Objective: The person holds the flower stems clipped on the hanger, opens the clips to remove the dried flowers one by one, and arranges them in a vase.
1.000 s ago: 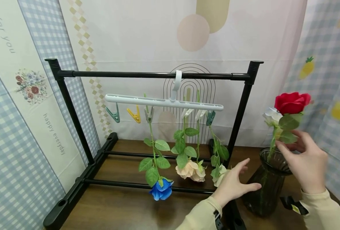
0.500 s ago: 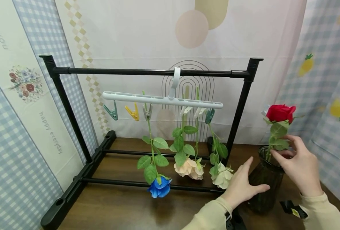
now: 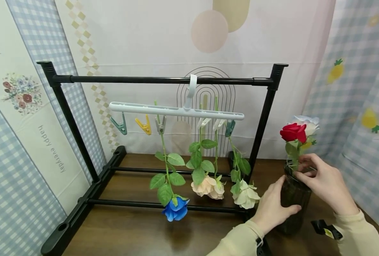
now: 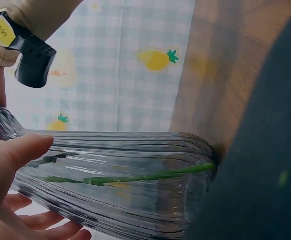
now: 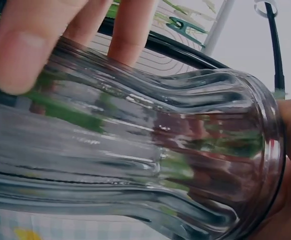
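Note:
A ribbed dark glass vase (image 3: 293, 204) stands at the right end of the table. My left hand (image 3: 272, 206) holds its body, thumb in front and fingers behind; the left wrist view shows the thumb and fingers (image 4: 50, 225) about the glass, with a green stem inside. My right hand (image 3: 324, 179) grips the vase's neck and rim from the right; in the right wrist view its skin shows through the glass neck (image 5: 205, 140). Above the mouth rise a red rose (image 3: 293, 132) and a white rose (image 3: 309, 124). Some right fingertips are hidden.
A black rack (image 3: 163, 80) carries a pale hanger (image 3: 176, 111) with coloured clips. From it hang, upside down, a blue rose (image 3: 176, 209), peach roses (image 3: 205, 186) and a white rose (image 3: 247, 195) close to my left hand. A patterned cloth (image 3: 365, 142) borders the right side.
The flowers sank lower in the vase, and the red rose swung from right of the white one to its left. My right hand moved down to the neck; my left hand closed in on the vase.

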